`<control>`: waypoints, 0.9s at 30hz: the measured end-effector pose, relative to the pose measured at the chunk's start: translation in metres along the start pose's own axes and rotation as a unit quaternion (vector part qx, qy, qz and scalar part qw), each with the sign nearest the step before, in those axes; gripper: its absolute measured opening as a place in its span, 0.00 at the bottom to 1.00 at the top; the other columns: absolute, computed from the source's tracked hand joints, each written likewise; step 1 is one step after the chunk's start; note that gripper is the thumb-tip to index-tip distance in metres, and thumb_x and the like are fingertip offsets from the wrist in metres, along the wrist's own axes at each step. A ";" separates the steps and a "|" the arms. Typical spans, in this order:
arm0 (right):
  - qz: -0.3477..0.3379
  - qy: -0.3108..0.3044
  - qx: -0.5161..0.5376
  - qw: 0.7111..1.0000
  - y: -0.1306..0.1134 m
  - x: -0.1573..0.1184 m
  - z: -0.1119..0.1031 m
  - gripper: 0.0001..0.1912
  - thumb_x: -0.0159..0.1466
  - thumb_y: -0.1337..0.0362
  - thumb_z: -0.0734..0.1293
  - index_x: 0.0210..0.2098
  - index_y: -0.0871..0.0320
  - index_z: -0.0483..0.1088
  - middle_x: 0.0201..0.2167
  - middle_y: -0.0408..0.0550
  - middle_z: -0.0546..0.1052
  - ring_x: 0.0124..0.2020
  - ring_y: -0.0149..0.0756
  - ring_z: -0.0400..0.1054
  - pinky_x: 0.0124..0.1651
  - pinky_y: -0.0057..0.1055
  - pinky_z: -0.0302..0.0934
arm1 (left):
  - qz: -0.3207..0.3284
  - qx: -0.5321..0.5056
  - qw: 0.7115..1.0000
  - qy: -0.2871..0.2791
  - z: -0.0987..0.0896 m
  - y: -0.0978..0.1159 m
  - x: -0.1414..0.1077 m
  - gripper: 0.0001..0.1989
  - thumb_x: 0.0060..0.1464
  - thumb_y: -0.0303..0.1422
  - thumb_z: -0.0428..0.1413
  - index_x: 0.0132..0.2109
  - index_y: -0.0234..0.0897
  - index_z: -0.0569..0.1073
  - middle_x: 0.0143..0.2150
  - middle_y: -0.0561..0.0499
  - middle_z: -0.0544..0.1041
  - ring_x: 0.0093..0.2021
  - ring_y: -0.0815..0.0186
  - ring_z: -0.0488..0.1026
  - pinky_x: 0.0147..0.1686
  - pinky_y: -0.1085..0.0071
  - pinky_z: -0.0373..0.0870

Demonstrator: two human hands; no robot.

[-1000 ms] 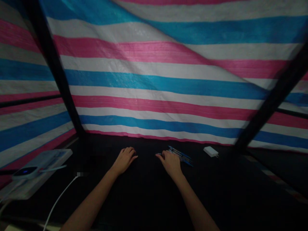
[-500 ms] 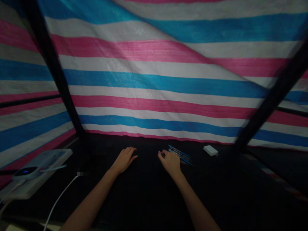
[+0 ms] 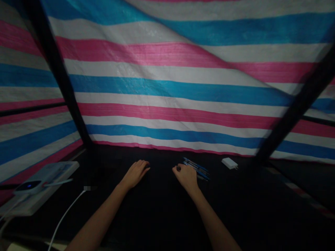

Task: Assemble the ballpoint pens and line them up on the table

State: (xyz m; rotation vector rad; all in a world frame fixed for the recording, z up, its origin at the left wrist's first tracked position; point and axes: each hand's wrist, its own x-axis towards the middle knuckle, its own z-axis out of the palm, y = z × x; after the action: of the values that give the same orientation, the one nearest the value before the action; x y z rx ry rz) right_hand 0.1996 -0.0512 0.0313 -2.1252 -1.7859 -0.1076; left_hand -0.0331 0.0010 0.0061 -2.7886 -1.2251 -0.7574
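Note:
My left hand [image 3: 136, 173] rests palm down on the black tabletop [image 3: 157, 209]. Its fingers are loosely bent, the thumb stands apart, and nothing shows in it. To the right, my right hand [image 3: 186, 176] is curled with thumb and forefinger drawn together. A small dark spot shows between them; what it is, if anything is held, I cannot make out. Just beyond that hand lie several blue-and-clear pens [image 3: 200, 169] side by side, partly hidden by its knuckles.
A white power adapter [image 3: 229, 163] lies right of the pens. On the left are a pale box [image 3: 70, 167], a device with a lit display [image 3: 28, 187] and a white cable [image 3: 62, 218]. Striped sheeting [image 3: 167, 111] and black frame posts [image 3: 62, 83] enclose the table.
Both hands stay almost where they were. The view has shifted very slightly; the pens and the adapter lie as before.

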 end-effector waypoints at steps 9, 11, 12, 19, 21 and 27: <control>0.002 0.019 0.000 1.000 0.007 0.003 0.007 0.18 0.62 0.57 0.54 0.27 0.57 0.69 0.23 0.47 0.74 0.27 0.34 0.68 0.28 0.27 0.51 | 0.009 0.003 1.000 -0.006 -0.001 0.002 0.001 0.09 0.60 0.35 0.42 0.41 0.37 0.64 0.38 0.51 0.68 0.39 0.66 0.65 0.40 0.68 0.62; -0.016 0.009 0.000 1.000 0.010 0.004 0.008 0.18 0.62 0.54 0.53 0.30 0.57 0.69 0.24 0.47 0.73 0.27 0.34 0.67 0.30 0.27 0.52 | 0.008 0.003 1.000 -0.007 -0.001 0.002 0.001 0.09 0.60 0.36 0.42 0.41 0.37 0.64 0.38 0.51 0.68 0.38 0.66 0.65 0.40 0.68 0.63; -0.035 0.003 0.004 0.999 0.012 0.005 0.009 0.19 0.63 0.53 0.52 0.32 0.58 0.68 0.26 0.47 0.73 0.28 0.35 0.67 0.31 0.27 0.53 | 0.008 0.003 1.000 -0.008 -0.001 0.002 0.001 0.10 0.60 0.36 0.42 0.41 0.37 0.64 0.37 0.51 0.68 0.38 0.66 0.65 0.40 0.68 0.63; -0.100 -0.034 -0.065 0.992 0.040 0.007 0.022 0.18 0.59 0.76 0.52 0.46 0.61 0.63 0.46 0.56 0.67 0.48 0.40 0.59 0.44 0.34 0.52 | 0.009 -0.001 1.000 -0.013 -0.003 0.002 0.001 0.10 0.60 0.36 0.41 0.40 0.37 0.64 0.37 0.51 0.68 0.38 0.65 0.65 0.39 0.68 0.63; -0.097 -0.017 -0.102 0.990 0.048 0.009 0.023 0.22 0.56 0.80 0.52 0.46 0.61 0.64 0.48 0.58 0.65 0.48 0.43 0.58 0.43 0.35 0.53 | 0.009 -0.001 1.000 -0.008 -0.003 0.002 0.001 0.10 0.60 0.36 0.41 0.40 0.37 0.64 0.37 0.51 0.68 0.38 0.65 0.65 0.39 0.68 0.63; -0.149 0.075 -0.061 0.984 0.032 0.011 -0.009 0.19 0.58 0.76 0.54 0.46 0.57 0.66 0.41 0.54 0.67 0.42 0.42 0.60 0.40 0.36 0.56 | 0.008 -0.003 1.000 0.011 -0.002 0.000 0.001 0.11 0.60 0.37 0.41 0.40 0.37 0.65 0.37 0.50 0.68 0.38 0.66 0.65 0.40 0.68 0.63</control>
State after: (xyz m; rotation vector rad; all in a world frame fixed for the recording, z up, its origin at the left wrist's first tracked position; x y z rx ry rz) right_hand 0.2338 -0.0480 0.0353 -1.8564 -2.0357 -0.4530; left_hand -0.0337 0.0014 0.0083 -2.7826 -1.1967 -0.7903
